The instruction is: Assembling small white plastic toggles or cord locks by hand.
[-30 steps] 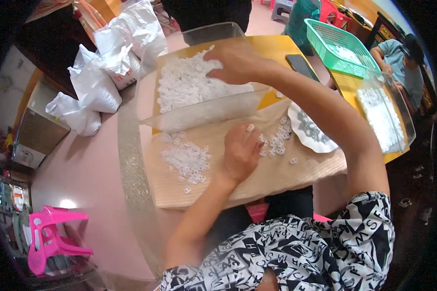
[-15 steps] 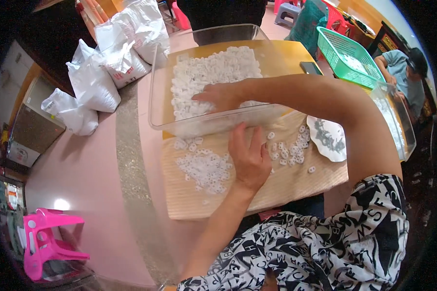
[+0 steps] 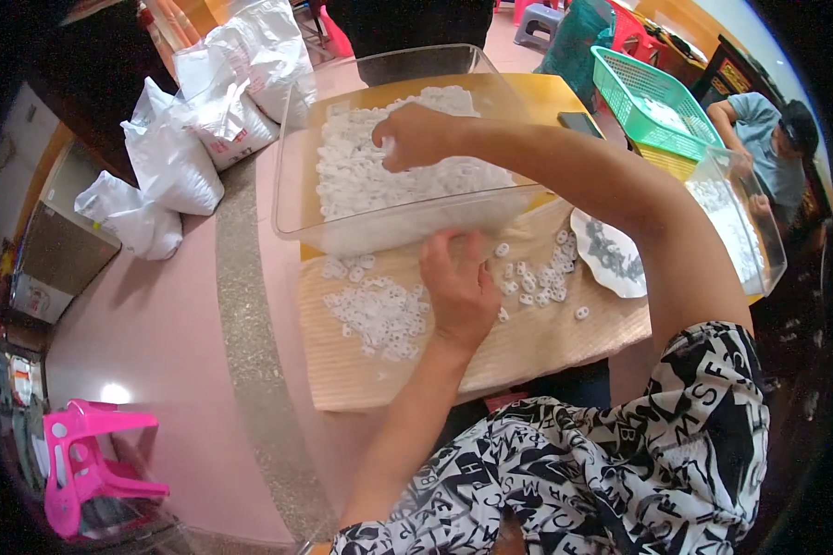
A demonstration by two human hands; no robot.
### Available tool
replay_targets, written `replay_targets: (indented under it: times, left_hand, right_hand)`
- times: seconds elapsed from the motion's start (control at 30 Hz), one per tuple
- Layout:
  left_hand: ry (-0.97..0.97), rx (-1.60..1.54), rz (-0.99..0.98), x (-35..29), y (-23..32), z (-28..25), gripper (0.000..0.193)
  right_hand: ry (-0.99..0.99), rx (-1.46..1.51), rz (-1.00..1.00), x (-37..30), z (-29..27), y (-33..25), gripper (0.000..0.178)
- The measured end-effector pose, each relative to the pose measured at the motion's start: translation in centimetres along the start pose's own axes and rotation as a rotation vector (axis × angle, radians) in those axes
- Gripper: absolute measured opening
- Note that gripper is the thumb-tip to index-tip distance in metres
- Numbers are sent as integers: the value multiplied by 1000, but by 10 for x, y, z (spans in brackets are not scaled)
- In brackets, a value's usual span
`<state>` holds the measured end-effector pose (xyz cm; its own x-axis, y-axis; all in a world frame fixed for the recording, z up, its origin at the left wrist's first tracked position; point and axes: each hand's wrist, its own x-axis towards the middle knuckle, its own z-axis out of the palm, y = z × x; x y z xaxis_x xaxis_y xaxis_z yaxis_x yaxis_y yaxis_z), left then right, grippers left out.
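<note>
A clear plastic bin (image 3: 292, 199) holds a thick layer of small white plastic pieces (image 3: 356, 176). Over them, inside the bin, my right hand (image 3: 421, 137) is closed, with a bit of white showing between its fingers. My left hand (image 3: 461, 291) is at the bin's near wall, its fingers stretched toward the wall and holding nothing that I can see. On the beige cloth (image 3: 361, 384), a heap of thin white pieces (image 3: 379, 319) lies left of that hand. To its right are scattered oval white pieces (image 3: 541, 282) with two holes each.
A white scalloped plate (image 3: 611, 254) with small grey bits stands right of the loose pieces. Farther off are a phone (image 3: 578, 124), a green basket (image 3: 652, 102) and another clear bin (image 3: 736, 222) beside a seated person (image 3: 770, 139). White sacks (image 3: 171, 162) and a pink stool (image 3: 102, 458) stand at left.
My right hand has lifted out of the white pieces and its fingers have closed. My left hand stays by the bin's near wall. The whole view has shifted slightly.
</note>
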<state>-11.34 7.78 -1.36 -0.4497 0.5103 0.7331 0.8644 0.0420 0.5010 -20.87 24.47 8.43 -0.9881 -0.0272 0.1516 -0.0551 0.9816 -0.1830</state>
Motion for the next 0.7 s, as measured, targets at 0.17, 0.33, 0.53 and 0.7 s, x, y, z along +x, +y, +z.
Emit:
replay_targets:
  times: [0.17,0.33,0.53,0.7]
  left_hand:
    - [-16,0,-4,2,0,-3,44]
    - [39,-35,28,5,-4,5,42]
    - [39,-48,17,7,0,-2,41]
    - [39,-22,18,-2,6,-2,40]
  right_hand:
    - [55,181,146,-11,-16,5,37]
    - [54,378,416,-42,-61,-17,36]
    - [109,480,404,-60,-60,-11,36]
    - [26,169,343,-58,-29,2,34]
